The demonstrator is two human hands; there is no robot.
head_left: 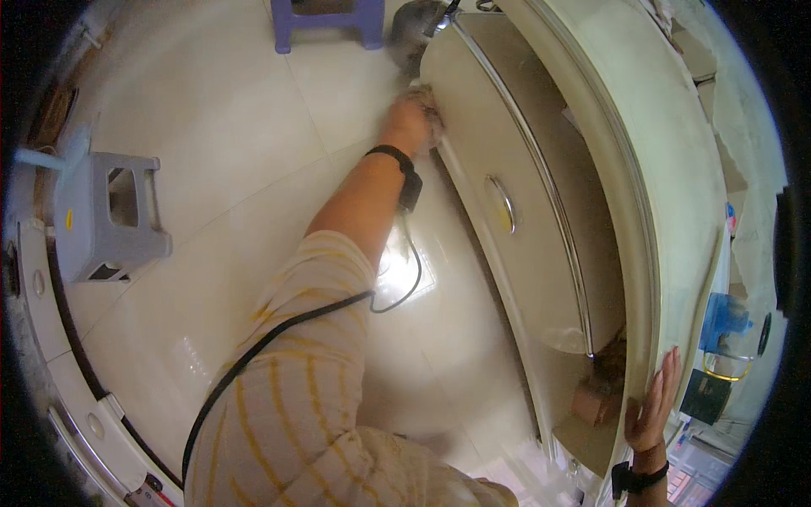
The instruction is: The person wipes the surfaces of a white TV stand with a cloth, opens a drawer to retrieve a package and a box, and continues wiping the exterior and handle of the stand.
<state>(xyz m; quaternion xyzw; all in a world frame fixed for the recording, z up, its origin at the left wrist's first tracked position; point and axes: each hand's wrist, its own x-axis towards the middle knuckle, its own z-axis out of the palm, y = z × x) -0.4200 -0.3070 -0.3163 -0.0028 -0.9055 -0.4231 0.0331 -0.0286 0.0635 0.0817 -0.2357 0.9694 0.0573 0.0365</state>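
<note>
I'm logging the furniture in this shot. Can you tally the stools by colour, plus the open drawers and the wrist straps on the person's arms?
Grey stool: 1
Purple stool: 1
Open drawer: 1
Black wrist straps: 2, one by the left hand and one by the right hand
Total: 5

Blue packet (725, 321) and dark box (699, 395), perhaps, on the cabinet top (676, 169), far right
</note>
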